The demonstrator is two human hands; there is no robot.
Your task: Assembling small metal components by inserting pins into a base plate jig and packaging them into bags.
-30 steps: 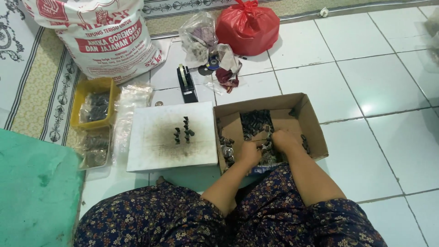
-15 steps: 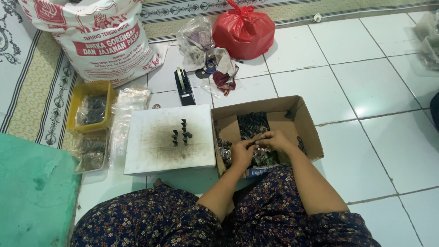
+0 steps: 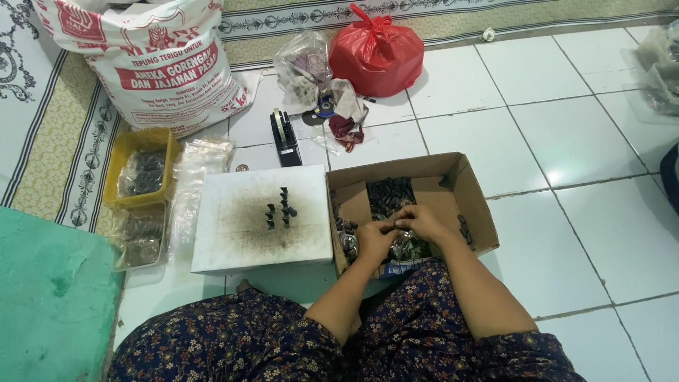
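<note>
Taking the white board on the tiled floor as the landmark: far to its left lies a green mat. Just left of the board sit a yellow tray of small dark parts and, below it, a clear tray with more of them, with clear plastic bags between the trays and the board. Behind the board, up and to the left, leans a large white printed sack. On the board itself stands a small cluster of dark parts in short rows. Just behind the board's far edge stands a black tape dispenser; beyond that are a crumpled clear bag and a knotted red plastic bag.

Touching the board's right edge is an open cardboard box holding a heap of dark parts and some shiny metal pieces. Both hands are inside this box, meeting near its front wall. The left hand has its fingers curled together in a pinching grip, and the right hand likewise has its fingers drawn in against the left; they pinch something small between them, too tiny to make out. Below, the person's lap is covered in dark floral cloth.
</note>
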